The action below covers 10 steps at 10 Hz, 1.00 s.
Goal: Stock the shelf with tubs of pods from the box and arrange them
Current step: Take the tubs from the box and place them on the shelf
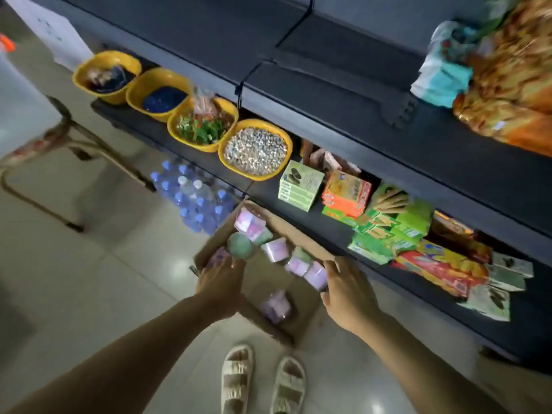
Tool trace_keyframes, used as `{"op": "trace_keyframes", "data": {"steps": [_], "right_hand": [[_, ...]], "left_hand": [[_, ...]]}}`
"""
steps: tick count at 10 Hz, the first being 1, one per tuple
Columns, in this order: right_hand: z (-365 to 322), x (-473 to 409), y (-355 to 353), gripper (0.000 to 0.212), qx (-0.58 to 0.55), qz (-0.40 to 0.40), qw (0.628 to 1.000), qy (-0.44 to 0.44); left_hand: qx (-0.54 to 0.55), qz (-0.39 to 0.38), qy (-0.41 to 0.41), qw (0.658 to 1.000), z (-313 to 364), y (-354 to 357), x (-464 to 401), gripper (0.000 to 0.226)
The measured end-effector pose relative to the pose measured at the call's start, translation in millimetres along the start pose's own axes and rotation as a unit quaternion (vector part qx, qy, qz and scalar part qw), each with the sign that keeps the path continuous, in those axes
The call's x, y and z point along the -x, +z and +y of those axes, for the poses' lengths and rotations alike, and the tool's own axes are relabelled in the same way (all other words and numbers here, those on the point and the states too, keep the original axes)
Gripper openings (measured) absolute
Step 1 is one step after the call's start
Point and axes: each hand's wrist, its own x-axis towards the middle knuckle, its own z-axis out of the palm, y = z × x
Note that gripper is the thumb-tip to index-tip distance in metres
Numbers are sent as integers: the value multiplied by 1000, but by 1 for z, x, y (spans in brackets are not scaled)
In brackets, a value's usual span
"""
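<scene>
An open cardboard box (301, 234) is held over the floor in front of the dark shelf (388, 162). It holds several small purple and pink tubs of pods (276, 249), plus one tub with a green lid (240, 245). My left hand (219, 282) grips the box's left wall, fingers by the green-lidded tub. My right hand (348, 289) grips the right wall of the box. The upper shelf boards are mostly bare.
Four yellow bowls (254, 149) of small goods line the low shelf at left. Green and orange snack boxes (346, 194) fill its right part. A pack of water bottles (194, 201) stands on the tiled floor. A metal stool frame (59, 138) is at left. My sandalled feet (263, 380) are below.
</scene>
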Motion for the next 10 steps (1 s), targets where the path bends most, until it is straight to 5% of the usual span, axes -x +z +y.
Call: {"op": "trace_keyframes", "data": {"steps": [2,5,6,8,9,10], "right_hand": [[3,-33,127,60,-9,-107,993,45],[-6,-125,293,59,-97,-168,973,121],[-9,-157,341,63,-131,-178,962,159],[-14,-207,422,84,-215,-203,902,313],[-15,-222,445,85,-231,-196,887,348],[-12,-234,460,80,-242,-216,872,367]], "left_hand": [[21,-85,-34,996,-48,114,-61,60],[212,-54,-144,965,-91,235,-194,51],[285,-30,-223,932,-101,273,-244,57],[460,68,-419,780,-135,329,-338,73],[470,113,-441,756,-145,356,-368,63],[427,153,-429,781,-149,352,-379,56]]}}
